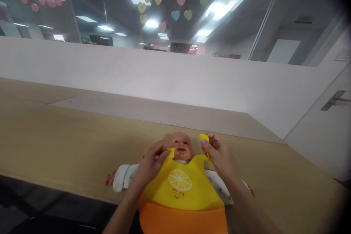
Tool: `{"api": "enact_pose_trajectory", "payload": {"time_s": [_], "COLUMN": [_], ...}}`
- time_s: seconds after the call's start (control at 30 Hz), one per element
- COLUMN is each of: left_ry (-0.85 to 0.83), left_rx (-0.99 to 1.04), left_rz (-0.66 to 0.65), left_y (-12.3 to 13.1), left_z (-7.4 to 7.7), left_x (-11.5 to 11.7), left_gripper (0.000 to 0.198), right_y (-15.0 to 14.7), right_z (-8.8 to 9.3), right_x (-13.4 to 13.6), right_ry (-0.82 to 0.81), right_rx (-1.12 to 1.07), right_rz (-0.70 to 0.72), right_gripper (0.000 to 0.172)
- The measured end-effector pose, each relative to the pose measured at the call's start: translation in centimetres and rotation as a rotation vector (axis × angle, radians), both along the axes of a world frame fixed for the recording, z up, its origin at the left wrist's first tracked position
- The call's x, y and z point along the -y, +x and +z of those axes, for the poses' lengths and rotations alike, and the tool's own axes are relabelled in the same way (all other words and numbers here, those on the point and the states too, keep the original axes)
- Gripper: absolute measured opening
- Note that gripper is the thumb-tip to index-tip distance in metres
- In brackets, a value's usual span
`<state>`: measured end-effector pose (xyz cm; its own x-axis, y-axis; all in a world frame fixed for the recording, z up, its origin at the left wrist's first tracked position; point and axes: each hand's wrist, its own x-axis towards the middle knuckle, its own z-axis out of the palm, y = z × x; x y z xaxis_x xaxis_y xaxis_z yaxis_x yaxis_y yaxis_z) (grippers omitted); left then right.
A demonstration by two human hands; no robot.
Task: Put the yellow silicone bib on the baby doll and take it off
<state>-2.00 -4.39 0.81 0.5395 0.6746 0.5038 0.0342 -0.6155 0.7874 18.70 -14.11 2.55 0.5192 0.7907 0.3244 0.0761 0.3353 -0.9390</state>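
Note:
A baby doll (181, 146) in a white patterned outfit lies face up on the wooden table, its arms spread to both sides. Over its chest is a yellow bib (192, 193) with a white citrus slice, a smiling face and an orange lower pocket. My left hand (153, 161) pinches the bib's left neck strap beside the doll's cheek. On the other side, my right hand (218, 153) grips the right strap, whose rounded yellow end stands up above the fingers. The two strap ends are apart, one on each side of the head.
The wooden table (68, 135) reaches to a low white wall (137, 75) with glass above it, dotted with heart-shaped notes. A door with a metal handle (333, 99) is at the right. A dark object sits below the table's front edge at lower left.

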Motion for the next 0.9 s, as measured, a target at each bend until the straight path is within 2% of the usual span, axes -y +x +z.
{"api": "enact_pose_trajectory", "payload": {"time_s": [0.17, 0.3, 0.5, 0.63, 0.7, 0.9], "left_ry": [0.144, 0.136, 0.073, -0.005, 0.004, 0.014], "left_rx": [-0.032, -0.024, -0.062, -0.085, -0.111, -0.042], "left_rz": [-0.104, -0.115, -0.105, -0.004, 0.061, 0.074], "left_y": [1.5, 1.3, 1.1, 1.7, 1.9, 2.0], "left_z": [0.6, 0.8, 1.2, 1.0, 1.1, 1.5], "left_x": [3.5, 4.9, 6.5, 7.1, 7.2, 6.7], "left_gripper": [0.013, 0.008, 0.01, 0.018, 0.014, 0.013], "right_y": [-3.0, -3.7, -2.7, -2.0, -1.9, -2.3], "right_z": [-0.3, -1.1, -1.2, -1.4, -1.5, -1.6], "right_x": [1.7, 2.5, 3.4, 3.8, 3.9, 4.1], "right_ry": [-0.049, -0.071, -0.135, -0.109, -0.092, -0.254], "right_rx": [0.159, 0.24, 0.207, 0.294, 0.314, 0.022], "right_rz": [0.255, 0.278, 0.414, 0.439, 0.415, 0.432], "right_gripper": [0.032, 0.029, 0.033, 0.023, 0.021, 0.025]}}
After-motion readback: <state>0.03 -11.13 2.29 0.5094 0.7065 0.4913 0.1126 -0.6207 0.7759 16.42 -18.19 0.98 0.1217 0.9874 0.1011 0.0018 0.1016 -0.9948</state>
